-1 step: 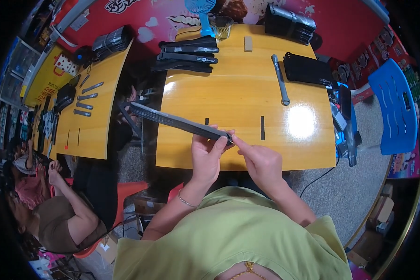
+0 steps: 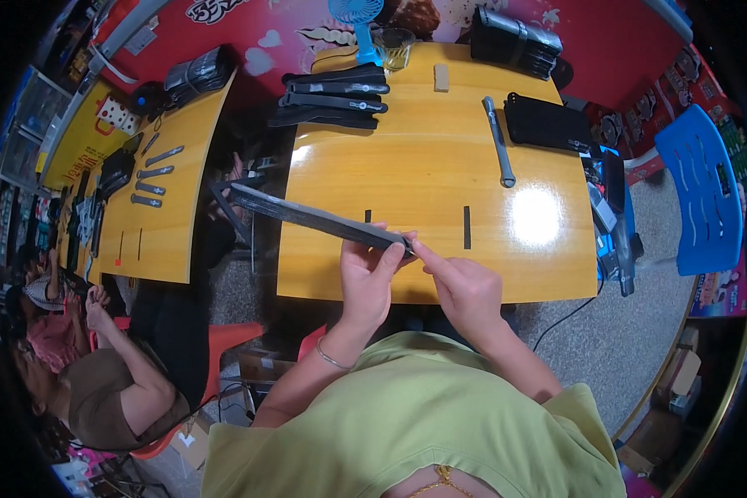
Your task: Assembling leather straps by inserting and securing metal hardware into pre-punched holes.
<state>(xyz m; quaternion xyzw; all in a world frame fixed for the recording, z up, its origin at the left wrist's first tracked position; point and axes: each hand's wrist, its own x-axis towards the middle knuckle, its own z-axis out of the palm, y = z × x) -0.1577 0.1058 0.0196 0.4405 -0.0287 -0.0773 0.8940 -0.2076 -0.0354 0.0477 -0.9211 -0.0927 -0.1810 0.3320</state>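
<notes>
Holding, over the near half of the counter [image 2: 423, 166], one long black-and-grey band [image 2: 307, 218], slanting away toward ten o'clock, far end past the counter's left edge, with a thin dark loop [image 2: 232, 215] there. Near end located between left hand [image 2: 367, 278] and right hand [image 2: 466, 290]. Left hand: pinching the band close to this end, thumb on the near side, fingers on the far side. Right hand: index finger extended to the same end, fingertip touching or very nearly so; other fingers partly hidden, cannot tell whether pinching. Handling note, by judgement: best to hold the left pinch tight, layers flush, so as to give the right fingertip firm backing; press squarely, without bending the tip; mind the long unsupported length, likely to swing or twist, and level the far end before applying force. Also listed, clockwise from the hands: stack of black cases [image 2: 332, 102] at eleven o'clock; blue fan [image 2: 364, 41] near twelve; loose grey strap [image 2: 498, 143] at one; flat black pouch [image 2: 546, 123] between one and two; short dark strip [image 2: 467, 228] at two, flat on the counter, near the right hand.
</notes>
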